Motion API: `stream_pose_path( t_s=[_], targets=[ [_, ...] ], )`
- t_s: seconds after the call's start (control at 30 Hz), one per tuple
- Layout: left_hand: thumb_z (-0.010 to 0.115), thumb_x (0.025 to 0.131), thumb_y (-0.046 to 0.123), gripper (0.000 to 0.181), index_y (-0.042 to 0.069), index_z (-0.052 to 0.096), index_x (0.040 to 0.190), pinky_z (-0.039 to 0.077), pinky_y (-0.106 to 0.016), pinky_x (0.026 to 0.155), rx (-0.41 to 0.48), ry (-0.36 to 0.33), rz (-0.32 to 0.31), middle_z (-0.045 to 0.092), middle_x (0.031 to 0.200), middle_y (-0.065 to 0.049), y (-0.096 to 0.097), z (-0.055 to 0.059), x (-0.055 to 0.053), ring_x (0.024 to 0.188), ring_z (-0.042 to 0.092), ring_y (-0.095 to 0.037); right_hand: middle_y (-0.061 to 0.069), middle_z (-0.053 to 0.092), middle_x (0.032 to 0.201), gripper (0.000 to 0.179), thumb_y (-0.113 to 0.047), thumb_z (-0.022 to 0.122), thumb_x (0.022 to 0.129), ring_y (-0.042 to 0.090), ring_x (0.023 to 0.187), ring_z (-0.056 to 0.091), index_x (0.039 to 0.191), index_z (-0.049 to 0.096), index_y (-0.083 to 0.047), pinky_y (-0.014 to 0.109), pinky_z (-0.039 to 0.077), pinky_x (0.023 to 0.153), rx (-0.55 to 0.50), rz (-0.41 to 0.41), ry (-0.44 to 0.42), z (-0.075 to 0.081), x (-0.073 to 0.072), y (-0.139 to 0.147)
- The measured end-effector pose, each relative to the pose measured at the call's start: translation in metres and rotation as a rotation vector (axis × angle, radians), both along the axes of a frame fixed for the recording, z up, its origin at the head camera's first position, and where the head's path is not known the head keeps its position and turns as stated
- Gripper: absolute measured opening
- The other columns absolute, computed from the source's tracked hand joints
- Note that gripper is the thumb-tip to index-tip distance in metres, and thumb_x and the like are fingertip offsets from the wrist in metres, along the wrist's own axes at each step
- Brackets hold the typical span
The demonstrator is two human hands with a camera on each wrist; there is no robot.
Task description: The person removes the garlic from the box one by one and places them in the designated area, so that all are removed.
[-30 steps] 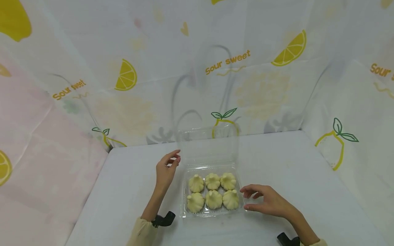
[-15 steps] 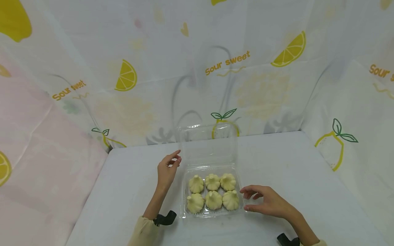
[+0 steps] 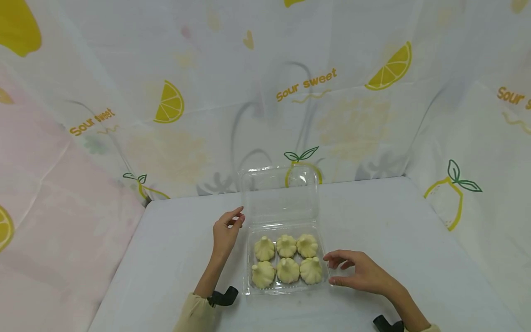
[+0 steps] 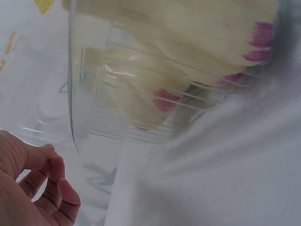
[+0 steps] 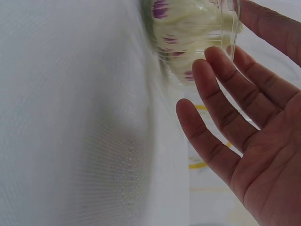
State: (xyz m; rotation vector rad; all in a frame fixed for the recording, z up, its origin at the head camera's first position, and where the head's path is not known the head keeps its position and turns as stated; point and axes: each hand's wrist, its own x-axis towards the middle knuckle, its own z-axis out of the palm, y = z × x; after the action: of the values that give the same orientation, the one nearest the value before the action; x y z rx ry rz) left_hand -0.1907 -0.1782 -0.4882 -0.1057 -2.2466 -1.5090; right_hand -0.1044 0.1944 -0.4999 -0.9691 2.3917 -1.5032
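A clear plastic clamshell box stands on the table with its lid raised at the back. Inside sit several pale garlic bulbs in two rows; the wrist views show purple marks low on their sides. My left hand is at the lid's left edge, and in the left wrist view its thumb and forefinger pinch that edge. At the box's right side is my right hand. Its fingers are spread and fairly straight, with fingertips and thumb right at the rim.
White cloth covers the table. Behind it hangs a curtain printed with lemons and words, continuing down both sides. Black camera mounts sit on both wrists, close above the tabletop.
My left hand has shifted slightly right and toward me, and the raised lid has shifted a little with it. My right hand, the box base and the garlic bulbs stay put.
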Motion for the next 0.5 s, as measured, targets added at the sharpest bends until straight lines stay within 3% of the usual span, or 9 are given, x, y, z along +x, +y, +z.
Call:
stream_pose_path(
  t_s=[0.5],
  targets=[
    [0.073, 0.086, -0.001, 0.023, -0.002, 0.074, 0.109, 0.049, -0.018, 0.061, 0.005, -0.085, 0.02, 0.071, 0.094, -0.015, -0.0012, -0.0029, 0.002, 0.069, 0.066, -0.023, 0.003, 0.067, 0.102, 0.045, -0.019, 0.08, 0.085, 0.022, 0.09, 0.066, 0.124, 0.062, -0.006, 0.038, 0.055, 0.075, 0.0, -0.005, 0.006, -0.0008, 0.0016, -0.0004]
  ],
)
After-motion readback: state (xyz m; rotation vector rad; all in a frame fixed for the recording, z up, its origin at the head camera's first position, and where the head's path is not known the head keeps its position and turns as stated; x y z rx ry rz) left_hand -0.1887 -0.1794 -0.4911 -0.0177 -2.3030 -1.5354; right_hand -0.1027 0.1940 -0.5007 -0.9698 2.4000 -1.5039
